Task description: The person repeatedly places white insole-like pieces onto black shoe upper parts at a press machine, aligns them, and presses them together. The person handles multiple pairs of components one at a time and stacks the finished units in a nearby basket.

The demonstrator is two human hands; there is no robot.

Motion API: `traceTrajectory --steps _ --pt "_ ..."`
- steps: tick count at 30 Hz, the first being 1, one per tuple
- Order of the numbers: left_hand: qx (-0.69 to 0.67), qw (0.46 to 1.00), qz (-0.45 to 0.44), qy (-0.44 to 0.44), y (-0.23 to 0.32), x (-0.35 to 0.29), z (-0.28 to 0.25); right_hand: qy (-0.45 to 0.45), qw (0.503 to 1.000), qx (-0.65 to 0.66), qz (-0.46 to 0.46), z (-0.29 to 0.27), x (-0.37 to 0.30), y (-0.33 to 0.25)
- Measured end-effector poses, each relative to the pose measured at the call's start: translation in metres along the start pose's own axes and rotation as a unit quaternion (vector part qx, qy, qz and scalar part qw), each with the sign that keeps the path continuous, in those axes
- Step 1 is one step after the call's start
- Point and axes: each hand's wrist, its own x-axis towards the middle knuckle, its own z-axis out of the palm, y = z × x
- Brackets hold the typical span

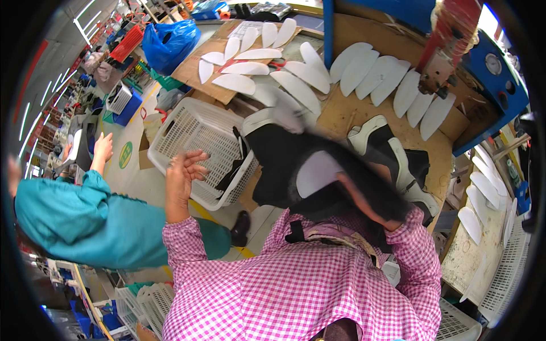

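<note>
My left hand (pixel 186 171) is raised beside the rim of a white plastic basket (pixel 161 149), its fingers apart and nothing in them. My right hand (pixel 364 206) reaches in from the right, with a black fabric piece (pixel 273 153) spread around it; motion blurs this area. The hand grips the black fabric, though its fingertips are partly hidden. A pale half-oval patch (pixel 317 173) shows on the fabric near those fingers. Black pieces with white edging (pixel 378 142) lie just beyond, on the worktable (pixel 341 116).
White half-oval pieces (pixel 296 91) lie in rows on the table and cardboard. A blue machine (pixel 495 85) with a red-and-metal head (pixel 441 68) stands at the far right. A co-worker in a teal garment (pixel 131 227) works at left. More white pieces (pixel 483 187) lie on a right-hand board.
</note>
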Motion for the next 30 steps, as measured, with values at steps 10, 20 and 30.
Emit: traceTrajectory --steps 10,20,30 --pt "-0.198 0.973 -0.093 0.076 -0.005 -0.052 -0.015 -0.001 0.899 -0.282 -0.335 0.119 0.074 -0.047" --pt "0.028 0.978 0.038 0.201 -0.031 0.019 -0.164 -0.125 0.963 -0.19 -0.144 0.126 0.046 -0.01" --pt "0.618 0.779 0.019 0.107 -0.227 0.175 -0.158 -0.117 0.983 -0.137 0.045 0.066 -0.024 -0.011"
